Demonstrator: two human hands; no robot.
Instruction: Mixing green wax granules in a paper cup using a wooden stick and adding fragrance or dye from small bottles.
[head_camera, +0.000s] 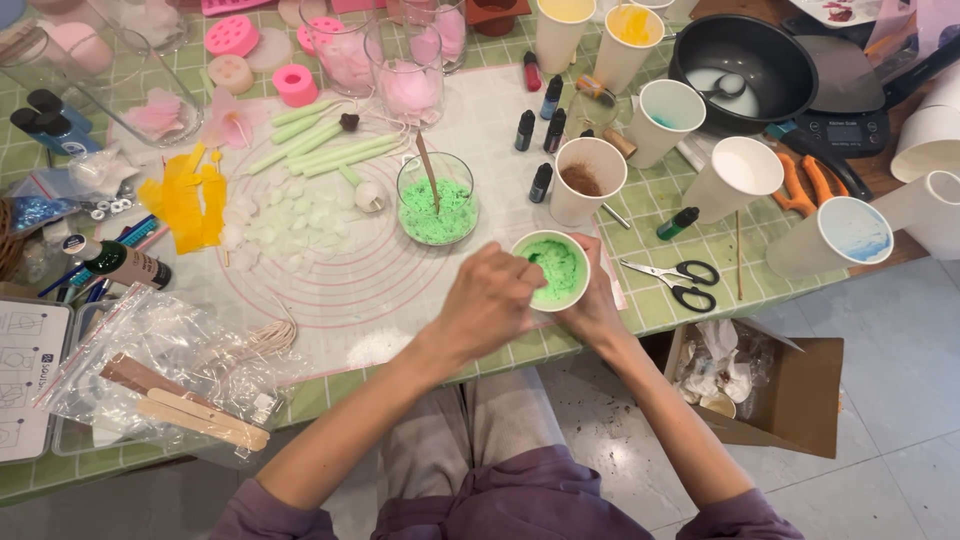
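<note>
Cup (553, 268) of green granules clasped in right hand (597, 312), fingers curled round its far and right side, rim up, held just above table edge (520, 352); left hand (487, 300) closed at cup's near-left rim, fingers bunched together over the opening, touching or almost touching the rim, whatever is pinched there too hidden to tell. Beyond left hand, near: glass (438, 198) half full of the same green granules, wooden stick (428, 172) standing tilted in it. Just beyond right hand: paper cup with brown powder (588, 180); left of that, small dark dropper bottles (540, 128). Just right of right hand, flat on table: black-handled scissors (672, 279). Farther right and beyond: more white paper cups, one tinted blue inside (852, 232), one teal (668, 112); dark pot (742, 62) with spoon; scale (846, 128) beside it. Left of left hand, well apart: round silicone mat (330, 270) bearing pale wax pieces (285, 215), green sticks (322, 145) and yellow strips (185, 200); nearer and farther left, clear bag (160, 350) and wooden spatulas (205, 420). Below right forearm, on floor: open cardboard box (790, 395).
</note>
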